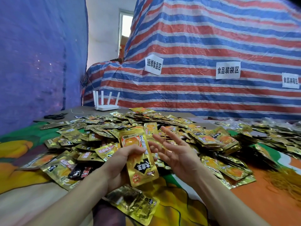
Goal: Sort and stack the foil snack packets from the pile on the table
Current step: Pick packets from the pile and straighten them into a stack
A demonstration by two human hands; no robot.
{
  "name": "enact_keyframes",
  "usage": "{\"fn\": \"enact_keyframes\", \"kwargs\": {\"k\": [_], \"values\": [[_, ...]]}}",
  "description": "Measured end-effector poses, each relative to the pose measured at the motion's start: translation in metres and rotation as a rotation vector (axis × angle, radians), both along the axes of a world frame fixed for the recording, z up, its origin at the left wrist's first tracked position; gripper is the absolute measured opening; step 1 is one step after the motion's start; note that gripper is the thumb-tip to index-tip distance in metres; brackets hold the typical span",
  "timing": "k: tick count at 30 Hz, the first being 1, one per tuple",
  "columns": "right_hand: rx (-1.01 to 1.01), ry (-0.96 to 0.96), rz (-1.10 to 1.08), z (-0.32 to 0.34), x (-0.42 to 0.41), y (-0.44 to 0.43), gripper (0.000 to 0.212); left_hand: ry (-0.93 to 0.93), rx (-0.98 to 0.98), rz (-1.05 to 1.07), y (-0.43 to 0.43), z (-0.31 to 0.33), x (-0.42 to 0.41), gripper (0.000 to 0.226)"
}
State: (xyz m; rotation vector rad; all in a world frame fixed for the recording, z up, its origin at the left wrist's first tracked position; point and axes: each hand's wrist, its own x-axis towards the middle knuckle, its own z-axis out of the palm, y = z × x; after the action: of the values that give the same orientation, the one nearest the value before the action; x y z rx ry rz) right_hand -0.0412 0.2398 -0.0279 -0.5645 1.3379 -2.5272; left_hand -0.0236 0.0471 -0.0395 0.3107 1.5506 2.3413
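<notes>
Across the surface a pile of foil packets, too many to be counted, is spread. Light, thin and slippery, they are judged best pinched across both faces. A stack of at least two is gripped by the left hand; the right hand is spread wide.

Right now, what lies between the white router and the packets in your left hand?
In the head view, the loose pile of gold packets fills that stretch, from just before the router to the stack that the left hand grips.
</notes>
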Motion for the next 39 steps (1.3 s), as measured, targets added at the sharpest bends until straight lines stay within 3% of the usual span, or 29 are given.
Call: {"fn": "enact_keyframes", "kwargs": {"k": [6,12,16,24,31,36,39], "values": [[0.097,0.024,-0.161,-0.003,0.002,-0.004,0.070,-0.011,0.078,0.273,0.003,0.003,-0.002,0.032],[0.241,0.103,-0.148,-0.015,0.009,-0.028,0.075,-0.024,0.271,0.541,-0.005,0.009,-0.009,0.029],[0.287,0.198,-0.083,-0.024,0.012,-0.047,0.078,-0.008,0.303,0.516,-0.001,0.014,-0.006,0.023],[0.293,0.283,-0.243,-0.024,0.009,-0.044,0.074,0.107,0.090,0.517,0.022,0.003,0.006,0.032],[0.605,0.497,-0.444,-0.022,0.012,-0.039,0.070,0.110,0.082,0.490,0.024,-0.002,0.004,0.022],[0.712,0.374,-0.465,-0.019,0.010,-0.034,0.056,0.035,0.107,0.407,0.016,0.002,0.003,0.030],[0.697,0.287,-0.373,-0.012,0.013,-0.029,0.049,0.088,0.089,0.338,0.010,0.000,-0.001,0.027]]}}
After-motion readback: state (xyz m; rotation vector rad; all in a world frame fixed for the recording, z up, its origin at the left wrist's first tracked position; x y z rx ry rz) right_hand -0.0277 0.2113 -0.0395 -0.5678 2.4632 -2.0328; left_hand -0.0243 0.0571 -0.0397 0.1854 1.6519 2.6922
